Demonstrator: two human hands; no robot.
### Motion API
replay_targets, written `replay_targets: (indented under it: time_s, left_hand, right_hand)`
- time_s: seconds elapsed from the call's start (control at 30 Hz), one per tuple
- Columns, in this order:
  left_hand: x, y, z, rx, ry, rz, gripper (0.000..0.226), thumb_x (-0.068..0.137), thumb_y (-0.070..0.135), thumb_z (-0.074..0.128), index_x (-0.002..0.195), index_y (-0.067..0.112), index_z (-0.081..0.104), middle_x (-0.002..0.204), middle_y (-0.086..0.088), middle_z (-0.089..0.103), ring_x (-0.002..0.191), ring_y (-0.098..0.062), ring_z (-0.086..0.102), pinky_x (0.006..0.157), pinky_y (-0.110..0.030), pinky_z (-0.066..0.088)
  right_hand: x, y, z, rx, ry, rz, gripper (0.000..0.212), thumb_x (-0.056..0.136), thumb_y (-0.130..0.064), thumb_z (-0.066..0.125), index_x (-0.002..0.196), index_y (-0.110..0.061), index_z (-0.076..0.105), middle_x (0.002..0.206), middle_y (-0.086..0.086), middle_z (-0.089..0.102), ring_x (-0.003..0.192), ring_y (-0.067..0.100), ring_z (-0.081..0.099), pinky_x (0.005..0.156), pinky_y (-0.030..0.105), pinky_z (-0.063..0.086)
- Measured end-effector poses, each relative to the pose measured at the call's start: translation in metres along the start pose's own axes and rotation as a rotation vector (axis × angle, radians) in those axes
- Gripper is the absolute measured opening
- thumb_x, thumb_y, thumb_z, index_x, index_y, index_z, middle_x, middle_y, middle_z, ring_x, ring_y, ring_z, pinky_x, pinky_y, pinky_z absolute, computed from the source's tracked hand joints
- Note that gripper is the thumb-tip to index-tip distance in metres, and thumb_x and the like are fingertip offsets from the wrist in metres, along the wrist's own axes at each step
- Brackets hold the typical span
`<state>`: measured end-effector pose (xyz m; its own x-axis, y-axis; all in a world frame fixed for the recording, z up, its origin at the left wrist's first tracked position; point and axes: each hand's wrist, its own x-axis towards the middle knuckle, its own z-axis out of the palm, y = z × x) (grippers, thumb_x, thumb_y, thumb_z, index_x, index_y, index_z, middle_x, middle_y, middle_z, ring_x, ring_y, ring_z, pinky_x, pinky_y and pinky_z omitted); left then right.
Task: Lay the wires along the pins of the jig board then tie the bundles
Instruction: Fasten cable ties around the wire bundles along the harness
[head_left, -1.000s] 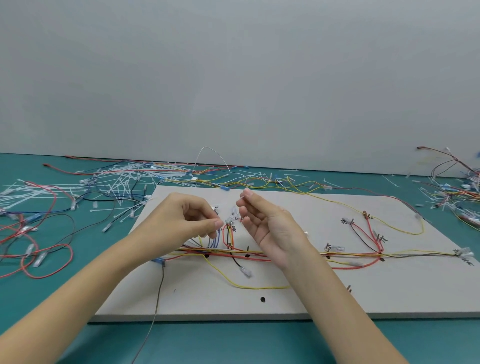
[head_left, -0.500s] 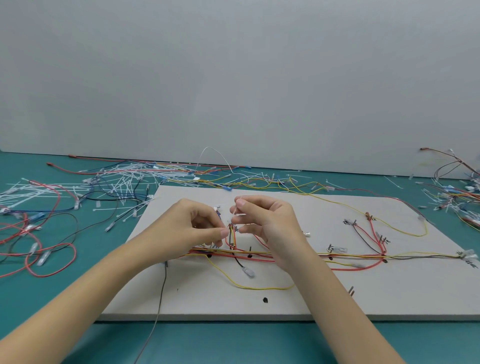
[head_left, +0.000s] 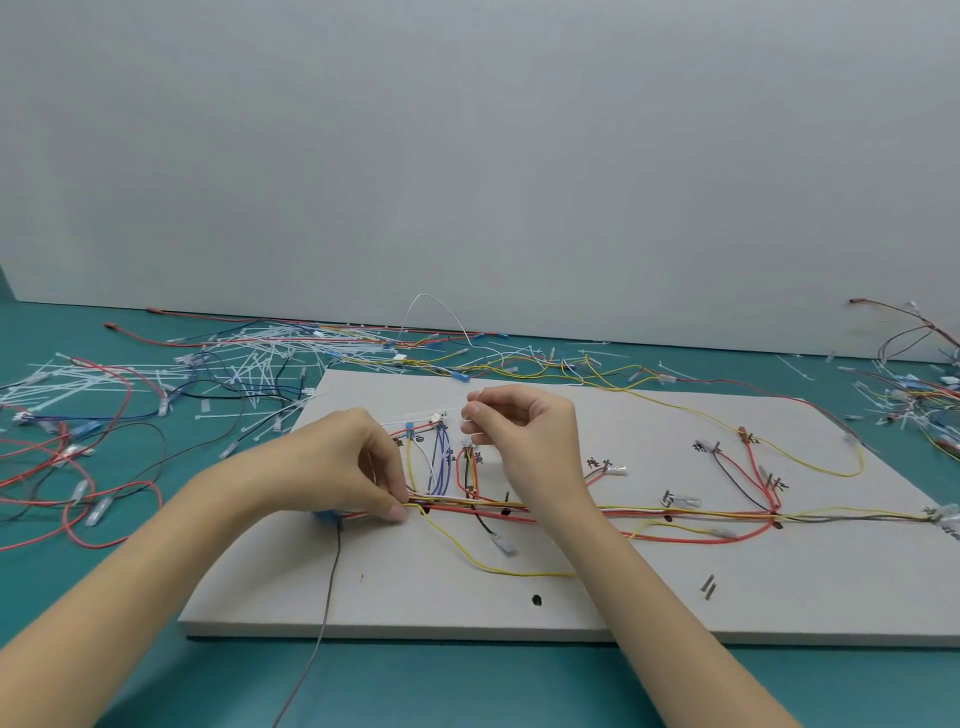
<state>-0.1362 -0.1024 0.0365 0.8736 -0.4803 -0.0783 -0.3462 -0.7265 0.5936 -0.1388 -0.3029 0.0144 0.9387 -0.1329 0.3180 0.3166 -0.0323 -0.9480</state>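
While my left hand (head_left: 343, 467) pinches the thin bundle of red, yellow and orange wires (head_left: 571, 512) flat against the matte pale-grey jig board (head_left: 649, 597), my right hand (head_left: 519, 436) hovers just above it, fingers curled, pinching a slim translucent white cable tie (head_left: 415, 417) that runs leftward over the board. That bundle runs straight across the board, passing under my right wrist and on to the far right edge. Short blue and white loops (head_left: 439, 462) rise between my two hands. Loose white ties (head_left: 249, 358) and glossy wire coils litter the smooth teal table (head_left: 467, 686) to my left.
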Motion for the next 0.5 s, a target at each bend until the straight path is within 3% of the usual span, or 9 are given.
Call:
replay_targets:
  time_s: [0.13,0.37,0.5]
  left_hand:
    - [0.003,-0.001,0.002,0.009,0.05,0.013,0.013,0.068,0.026,0.088,0.064,0.03,0.076,0.065,0.01,0.07,0.057,0.0,0.057,0.057,-0.015,0.045]
    - [0.006,-0.001,0.005,0.044,0.087,0.007,0.014,0.068,0.022,0.087,0.065,0.024,0.074,0.066,0.008,0.071,0.063,-0.007,0.064,0.064,-0.025,0.052]
    - [0.006,-0.001,0.007,0.047,0.106,0.023,0.015,0.067,0.022,0.088,0.065,0.025,0.073,0.066,0.012,0.071,0.062,-0.003,0.063,0.058,-0.016,0.049]
  right_hand:
    - [0.0,0.007,0.009,-0.092,-0.038,-0.068,0.016,0.084,0.003,0.066,0.081,-0.011,0.072,0.072,0.006,0.07,0.065,0.015,0.067,0.068,0.03,0.057]
    - [0.008,0.011,0.017,-0.146,-0.16,-0.061,0.013,0.082,0.008,0.066,0.084,-0.003,0.073,0.075,0.001,0.068,0.059,0.011,0.064,0.064,0.028,0.054]
    - [0.006,0.017,0.018,-0.187,-0.217,-0.043,0.01,0.082,0.007,0.066,0.085,0.001,0.074,0.075,0.004,0.069,0.062,0.013,0.064,0.065,0.024,0.053]
